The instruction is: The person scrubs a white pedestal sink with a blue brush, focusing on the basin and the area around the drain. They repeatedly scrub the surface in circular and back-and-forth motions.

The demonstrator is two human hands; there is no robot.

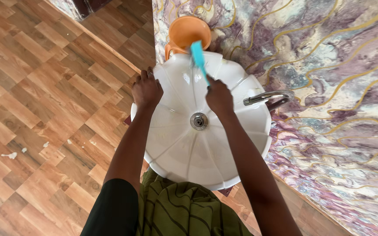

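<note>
The left hand [146,91] lies curled, palm down, on the left rim of the round white fluted plastic basin [171,144], holding nothing else. The right hand [219,97] is closed around a turquoise plastic brush [198,56], whose long axis runs from the fist up and slightly left, with its head over the basin's far rim. A metal drain [199,121] sits at the centre. Beyond stands an orange plastic jug [189,31]; to the right is a chrome tap [265,98]. The floor is wood-patterned [44,87]; the wall [329,65] is purple marbled.

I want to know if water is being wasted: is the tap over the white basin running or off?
Off, as far as the view shows: no stream falls from the chrome tap, and the white basin holds no pooled water around its drain.
</note>
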